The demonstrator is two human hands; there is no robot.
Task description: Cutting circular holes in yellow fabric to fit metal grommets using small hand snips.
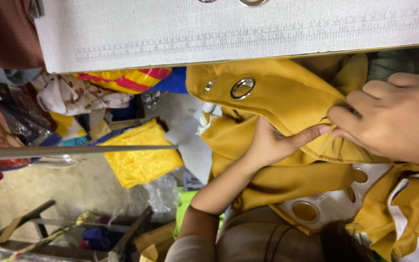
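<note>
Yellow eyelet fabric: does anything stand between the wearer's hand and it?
Nothing visible does. The right hand already has its grip pinched on a fold of the yellow eyelet fabric. Another person's hand presses the same fold from the left, fingertips meeting, not blocking.

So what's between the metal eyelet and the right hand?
Head view: just yellow fabric with a stitched fold from eyelet to right hand; another person's hand sits below.
</note>
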